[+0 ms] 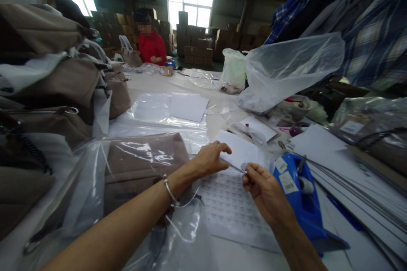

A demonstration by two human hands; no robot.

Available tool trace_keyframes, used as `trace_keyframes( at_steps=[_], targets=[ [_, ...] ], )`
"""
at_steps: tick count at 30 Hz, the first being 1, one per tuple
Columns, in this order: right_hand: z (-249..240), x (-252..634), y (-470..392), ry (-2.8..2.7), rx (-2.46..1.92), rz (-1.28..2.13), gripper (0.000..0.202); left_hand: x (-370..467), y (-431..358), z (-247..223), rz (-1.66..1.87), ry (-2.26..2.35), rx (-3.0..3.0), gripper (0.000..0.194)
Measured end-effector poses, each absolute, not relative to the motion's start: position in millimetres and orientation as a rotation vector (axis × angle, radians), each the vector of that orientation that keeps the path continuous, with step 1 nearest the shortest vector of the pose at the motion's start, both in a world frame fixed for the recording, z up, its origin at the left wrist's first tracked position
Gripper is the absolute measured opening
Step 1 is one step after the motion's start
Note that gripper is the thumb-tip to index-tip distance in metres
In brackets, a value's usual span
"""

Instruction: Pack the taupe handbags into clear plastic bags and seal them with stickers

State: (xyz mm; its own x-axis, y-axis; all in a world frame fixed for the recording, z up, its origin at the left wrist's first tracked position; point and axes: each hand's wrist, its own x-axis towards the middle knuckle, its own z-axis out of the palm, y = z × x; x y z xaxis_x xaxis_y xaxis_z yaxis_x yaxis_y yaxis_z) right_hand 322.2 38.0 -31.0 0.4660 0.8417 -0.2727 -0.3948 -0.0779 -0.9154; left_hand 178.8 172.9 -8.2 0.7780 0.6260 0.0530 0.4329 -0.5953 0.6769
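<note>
Between thumb and fingers, my right hand (259, 180) pinches a small pale sticker (243, 167). My left hand (213, 157) is beside it, thumb and index finger apart, with nothing visible between them. Both are over a printed sheet (235, 207) with rows of small marks. Just beyond the hands lies a blank white paper (238, 146). A taupe bag (143, 156) in clear plastic lies under and left of my left forearm. The blue tape dispenser (299, 194) stands right of my right hand.
Taupe bags (63, 80) are piled at the left. Clear plastic sleeves (152, 112) lie ahead. Stacked white sheets (356, 186) and a translucent bag (286, 67) are at the right. Across the table stands a person in red (152, 46).
</note>
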Motion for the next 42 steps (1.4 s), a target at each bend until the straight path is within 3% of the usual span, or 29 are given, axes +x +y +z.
trace_keyframes(
  at_steps=[5, 11, 14, 17, 22, 27, 31, 37, 42],
  targets=[
    [-17.3, 300.0, 17.4, -0.518, -1.244, 1.003, 0.033, 164.4, 141.5, 22.5, 0.361, 0.612, 2.032, 0.017],
    [-10.1, 286.2, -7.0, -1.225, -1.336, 0.177, 0.004, 138.6, 103.2, 35.1, 0.193, 0.569, 1.297, 0.037],
    [-3.0, 282.2, -18.0, -1.581, -1.228, -0.207, 0.023, 124.5, 87.9, 36.7, 0.164, 0.536, 1.121, 0.043],
    [4.2, 275.9, -26.1, -1.78, -1.138, -0.35, 0.035, 110.7, 76.5, 36.7, 0.205, 0.557, 1.073, 0.036],
    [7.3, 266.4, -36.6, -1.716, -1.192, -0.18, 0.027, 86.5, 61.9, 38.2, 0.372, 0.639, 1.172, 0.021],
    [4.3, 253.5, -49.0, -1.373, -1.382, 0.426, 0.017, 65.7, 42.5, 41.3, 0.482, 0.742, 1.322, 0.01],
    [9.2, 230.7, -57.0, -1.254, -1.462, 0.736, 0.024, 55.3, 24.4, 41.9, 0.543, 0.815, 1.412, 0.011],
    [21.6, 202.1, -66.2, -1.204, -1.416, 0.889, 0.03, 40.9, 2.1, 46.3, 0.6, 0.859, 1.547, 0.01],
    [18.5, 197.0, -77.1, -1.143, -1.372, 1.06, 0.032, 27.9, -8.3, 44.6, 0.54, 0.735, 1.311, 0.015]
  ],
)
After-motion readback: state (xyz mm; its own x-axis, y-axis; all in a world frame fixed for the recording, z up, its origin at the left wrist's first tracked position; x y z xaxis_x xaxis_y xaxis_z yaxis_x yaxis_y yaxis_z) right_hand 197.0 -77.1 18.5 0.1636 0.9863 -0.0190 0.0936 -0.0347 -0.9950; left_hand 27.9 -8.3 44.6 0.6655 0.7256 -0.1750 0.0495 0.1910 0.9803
